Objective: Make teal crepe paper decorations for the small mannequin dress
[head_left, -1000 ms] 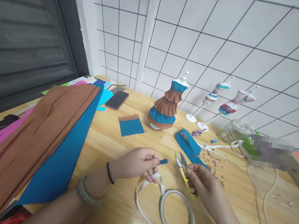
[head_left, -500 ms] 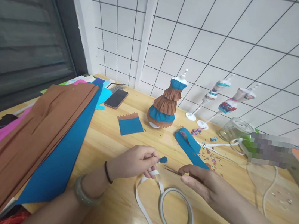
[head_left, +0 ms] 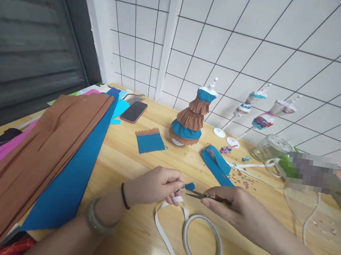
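Note:
My left hand (head_left: 164, 185), with a black band and a pale bangle at the wrist, pinches a small blue paper piece (head_left: 190, 186). A white tape strip (head_left: 162, 230) hangs from its fingers and runs down beside a tape roll (head_left: 185, 242) on the table. My right hand (head_left: 229, 203) is closed on dark scissors (head_left: 195, 195), whose tips point left and reach my left fingertips, just below the blue piece. Beyond my hands stands a small dress form (head_left: 190, 120) in blue and brown ruffled tiers.
Brown sheets (head_left: 48, 142) and blue paper (head_left: 80, 173) cover the table's left side. A phone (head_left: 133, 112), a blue square (head_left: 150, 143), a curled blue strip (head_left: 216, 165), two slim forms (head_left: 264, 120) and a glass jar (head_left: 272, 148) lie or stand farther back.
My right hand has moved slightly left, bringing the scissors to my left fingertips. The blades, apart from the blue piece before, are now right beside it. The view has shifted a little.

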A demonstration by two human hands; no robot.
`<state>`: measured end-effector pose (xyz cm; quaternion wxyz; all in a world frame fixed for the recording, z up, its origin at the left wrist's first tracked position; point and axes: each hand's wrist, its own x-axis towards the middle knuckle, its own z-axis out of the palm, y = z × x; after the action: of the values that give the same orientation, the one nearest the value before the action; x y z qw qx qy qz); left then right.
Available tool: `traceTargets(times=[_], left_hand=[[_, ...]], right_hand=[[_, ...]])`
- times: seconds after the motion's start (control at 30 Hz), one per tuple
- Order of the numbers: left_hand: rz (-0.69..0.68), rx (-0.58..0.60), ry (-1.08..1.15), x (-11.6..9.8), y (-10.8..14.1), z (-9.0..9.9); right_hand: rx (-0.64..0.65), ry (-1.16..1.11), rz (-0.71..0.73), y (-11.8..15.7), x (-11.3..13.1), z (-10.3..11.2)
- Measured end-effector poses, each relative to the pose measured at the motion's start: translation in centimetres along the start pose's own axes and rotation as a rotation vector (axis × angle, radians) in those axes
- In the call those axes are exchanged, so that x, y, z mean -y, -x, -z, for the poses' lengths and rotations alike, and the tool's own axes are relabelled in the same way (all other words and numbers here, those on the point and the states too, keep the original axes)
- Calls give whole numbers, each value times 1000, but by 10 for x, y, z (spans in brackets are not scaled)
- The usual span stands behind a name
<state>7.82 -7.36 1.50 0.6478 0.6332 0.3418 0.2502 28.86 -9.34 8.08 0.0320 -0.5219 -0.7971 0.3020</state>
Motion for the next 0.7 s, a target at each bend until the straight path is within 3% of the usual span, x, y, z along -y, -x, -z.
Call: traceTargets(times=[0.47, 0.7], left_hand=[[19, 79, 17, 1, 1, 0], [-24, 74, -84, 1, 3, 2]], right_hand=[[28, 83, 21, -3, -2, -3], [29, 77, 8, -3, -1, -4]])
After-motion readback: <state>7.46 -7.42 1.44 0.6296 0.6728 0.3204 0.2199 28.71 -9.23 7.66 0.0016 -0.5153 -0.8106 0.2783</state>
